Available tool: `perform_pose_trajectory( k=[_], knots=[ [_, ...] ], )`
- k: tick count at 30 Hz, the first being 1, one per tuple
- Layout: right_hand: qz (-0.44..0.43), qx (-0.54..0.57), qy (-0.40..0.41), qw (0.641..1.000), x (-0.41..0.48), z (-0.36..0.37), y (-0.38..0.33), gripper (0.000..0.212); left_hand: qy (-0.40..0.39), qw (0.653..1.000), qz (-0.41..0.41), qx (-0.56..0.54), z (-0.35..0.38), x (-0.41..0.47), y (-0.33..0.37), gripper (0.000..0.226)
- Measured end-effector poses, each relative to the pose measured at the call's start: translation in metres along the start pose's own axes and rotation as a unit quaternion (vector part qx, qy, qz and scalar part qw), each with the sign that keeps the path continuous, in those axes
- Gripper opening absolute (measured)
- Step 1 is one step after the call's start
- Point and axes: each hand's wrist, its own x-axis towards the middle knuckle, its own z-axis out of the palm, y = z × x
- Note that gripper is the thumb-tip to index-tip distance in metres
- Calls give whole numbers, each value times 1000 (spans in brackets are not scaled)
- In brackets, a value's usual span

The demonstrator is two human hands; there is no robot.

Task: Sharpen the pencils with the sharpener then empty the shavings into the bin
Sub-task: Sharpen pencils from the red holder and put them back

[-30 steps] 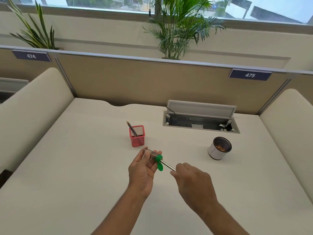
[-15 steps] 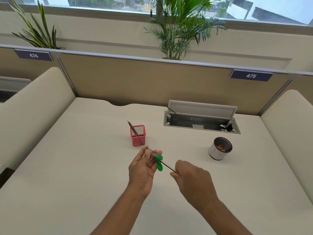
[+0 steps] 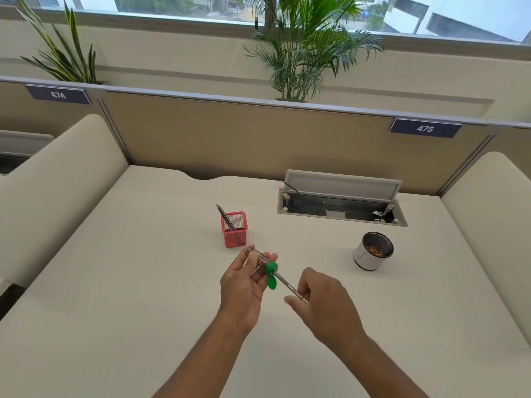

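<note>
My left hand [image 3: 244, 285] grips a clear tube sharpener [image 3: 257, 257] with a green cap [image 3: 271, 275], held above the desk's middle. A pencil [image 3: 288, 287] sticks out of the green end toward the lower right. My right hand [image 3: 324, 304] pinches the pencil's free end. A red mesh pencil cup [image 3: 234, 229] behind my left hand holds two dark pencils [image 3: 225, 218] leaning left. A small white round bin [image 3: 372, 251] with brown shavings inside stands to the right.
The cream desk [image 3: 143, 282] has an open cable hatch [image 3: 342, 203] at the back right. Padded side panels [image 3: 57, 182] flank it, and a tan partition [image 3: 244, 139] closes the far edge.
Both hands stay over the same spot. My right hand's fingers have shifted along the pencil, which looks turned slightly in the sharpener.
</note>
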Motion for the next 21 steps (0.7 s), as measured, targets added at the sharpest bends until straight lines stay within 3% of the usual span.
perform_pose_trajectory(
  k=[4,8,10,12,14,15,19,21],
  knots=[
    [-122,-199,61,970,-4,5,7,40,19,1000,8,-9,-2,-2,-6,34],
    [-137,-235,79,959,-4,3,5,36,31,999,5,-13,-2,-4,-7,33],
    [-98,-203,70,972,-4,7,4,33,27,1000,4,-15,-3,-2,-6,33],
    [5,-26,-14,1000,1,4,2,33,15,1000,3,-11,-3,0,-3,33],
    [91,154,-96,979,5,-2,1,37,2,1000,-2,-4,-4,2,-2,32],
    [101,175,-111,973,6,-5,1,38,0,1000,-4,-2,-5,3,-3,32],
    [48,94,-67,992,3,-2,2,28,0,1000,-1,2,-7,2,-5,33],
    [4,13,-24,1000,0,2,4,37,6,1000,3,8,-8,2,-5,31]
  ],
)
